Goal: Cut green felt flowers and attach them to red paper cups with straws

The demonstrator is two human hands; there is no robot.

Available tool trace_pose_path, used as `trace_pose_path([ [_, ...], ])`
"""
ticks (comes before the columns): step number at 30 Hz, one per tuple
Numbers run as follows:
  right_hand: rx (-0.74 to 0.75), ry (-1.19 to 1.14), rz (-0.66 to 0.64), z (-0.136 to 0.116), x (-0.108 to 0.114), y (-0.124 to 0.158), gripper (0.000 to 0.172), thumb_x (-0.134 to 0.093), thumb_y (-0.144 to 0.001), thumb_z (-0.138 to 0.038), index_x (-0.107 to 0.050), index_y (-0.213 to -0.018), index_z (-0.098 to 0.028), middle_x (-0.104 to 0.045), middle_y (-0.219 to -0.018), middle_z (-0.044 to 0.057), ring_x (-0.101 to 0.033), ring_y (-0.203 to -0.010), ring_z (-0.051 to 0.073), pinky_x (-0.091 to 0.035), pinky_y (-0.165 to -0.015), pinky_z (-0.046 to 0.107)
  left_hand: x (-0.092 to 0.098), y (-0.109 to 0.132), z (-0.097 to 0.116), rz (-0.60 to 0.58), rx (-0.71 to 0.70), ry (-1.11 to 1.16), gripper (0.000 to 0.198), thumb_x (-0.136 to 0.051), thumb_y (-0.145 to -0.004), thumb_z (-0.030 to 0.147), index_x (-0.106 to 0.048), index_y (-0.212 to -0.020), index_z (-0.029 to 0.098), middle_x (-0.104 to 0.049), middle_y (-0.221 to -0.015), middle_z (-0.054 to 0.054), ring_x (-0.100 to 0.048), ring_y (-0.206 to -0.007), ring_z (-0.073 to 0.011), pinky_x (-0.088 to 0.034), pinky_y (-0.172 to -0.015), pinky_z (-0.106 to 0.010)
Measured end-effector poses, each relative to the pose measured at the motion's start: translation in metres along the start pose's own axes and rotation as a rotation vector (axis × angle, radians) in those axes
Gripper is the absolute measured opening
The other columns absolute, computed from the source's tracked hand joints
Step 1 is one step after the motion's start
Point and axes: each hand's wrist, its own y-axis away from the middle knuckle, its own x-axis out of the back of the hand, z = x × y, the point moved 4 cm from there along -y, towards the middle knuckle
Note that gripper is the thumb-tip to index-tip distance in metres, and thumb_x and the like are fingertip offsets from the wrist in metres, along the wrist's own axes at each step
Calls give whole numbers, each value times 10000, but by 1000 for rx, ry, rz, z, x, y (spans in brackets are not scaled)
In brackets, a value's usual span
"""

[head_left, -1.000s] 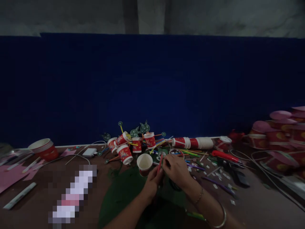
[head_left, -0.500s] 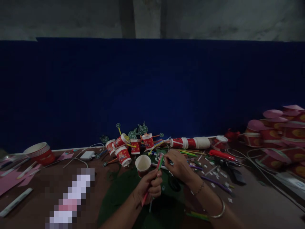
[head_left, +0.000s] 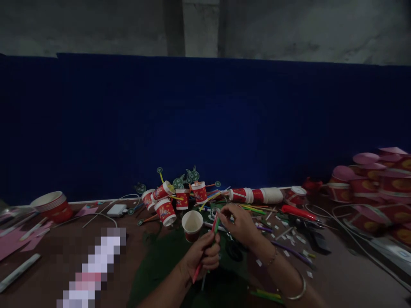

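My left hand [head_left: 204, 254] is closed around thin red and green straws [head_left: 216, 225], which slant up and away, with a red end [head_left: 196, 273] sticking out below the fist. My right hand [head_left: 240, 224] is beside their upper ends, thumb and fingers bent together in a pinch; what lies between the fingertips is too small to make out. Just left of the hands stands a paper cup [head_left: 192, 224] with its white inside showing. Behind it are several red printed cups [head_left: 165, 211] with coloured sticks and green paper shapes [head_left: 192, 174] attached.
A row of nested cups [head_left: 257, 195] lies at the back. To the right are white paper bits [head_left: 290, 237], a red-handled tool [head_left: 298, 211] and stacked red cups with pink tops [head_left: 366, 184]. Large cups [head_left: 53, 207], a white adapter [head_left: 117, 210] and a marker [head_left: 19, 273] sit left.
My right hand has shifted slightly at the tops of the straws, and its fingers have moved a little. The left hand keeps its grip. The whole view has tilted a little.
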Motion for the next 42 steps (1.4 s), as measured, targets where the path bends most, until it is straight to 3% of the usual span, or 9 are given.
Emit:
trace_pose_path([
  [7,90,100,40,-4,-13,4,262,-349,-899,-251,-492,-690,-184,-540,-690,45,-491,-680,166,-356,-635,278,0,-2,-1,32,-23,-59,186,-445,-876,352,-506,-836,180,-247,-424,113,-82,-289,-18,-129,-293,-123],
  [15,-518,-824,185,7,-37,8,306,-425,-839,-426,-382,-628,-210,-347,-519,-58,-320,-456,95,-270,-418,209,-18,6,-1,-66,66,-18,194,-510,-841,355,-470,-780,175,-203,-446,115,-51,-297,-10,-105,-300,-127],
  [20,-546,-874,332,8,-35,8,314,-497,-788,-438,-391,-603,-208,-373,-536,-49,-342,-482,99,-294,-437,216,-27,5,0,-68,155,-37,228,-503,-845,360,-428,-724,182,-168,-440,115,-35,-299,-16,-78,-308,-144],
  [23,-515,-758,440,14,-16,8,307,-451,-814,-428,-388,-602,-214,-394,-539,-41,-368,-481,105,-319,-447,230,-31,8,-1,-57,193,-62,221,-515,-841,328,-419,-705,184,-169,-432,115,-46,-300,-18,-72,-317,-153],
  [29,-465,-540,601,46,62,0,385,-313,-852,-440,-440,-559,-225,-477,-526,12,-455,-519,142,-358,-499,276,-23,4,-16,-42,210,-150,203,-524,-832,352,-472,-757,171,-229,-455,100,-118,-320,-27,-84,-338,-166],
  [31,-472,-533,492,49,63,-3,297,-477,-788,-404,-537,-589,-192,-550,-572,24,-494,-543,147,-376,-509,271,-15,-1,-14,11,140,-125,238,-503,-833,415,-492,-812,179,-236,-455,102,-115,-320,-31,-81,-337,-165],
  [33,-496,-469,200,47,44,-5,247,-554,-738,-384,-606,-624,-171,-590,-591,17,-509,-541,147,-366,-492,255,-7,-5,-11,76,129,-100,325,-454,-829,505,-506,-839,184,-242,-446,103,-101,-322,-34,-66,-330,-161],
  [36,-399,-311,-46,38,19,-5,306,-539,-760,-387,-618,-559,-169,-563,-519,-9,-478,-492,127,-335,-474,235,2,-6,-6,170,130,-115,367,-428,-822,545,-515,-847,189,-243,-431,106,-84,-317,-34,-54,-322,-157],
  [42,-267,-148,-179,33,4,0,405,-527,-757,-326,-488,-382,-179,-380,-372,-46,-337,-394,87,-234,-422,221,5,-7,-2,297,45,-249,366,-451,-813,538,-510,-906,189,-302,-450,110,-137,-301,-27,-79,-309,-151],
])
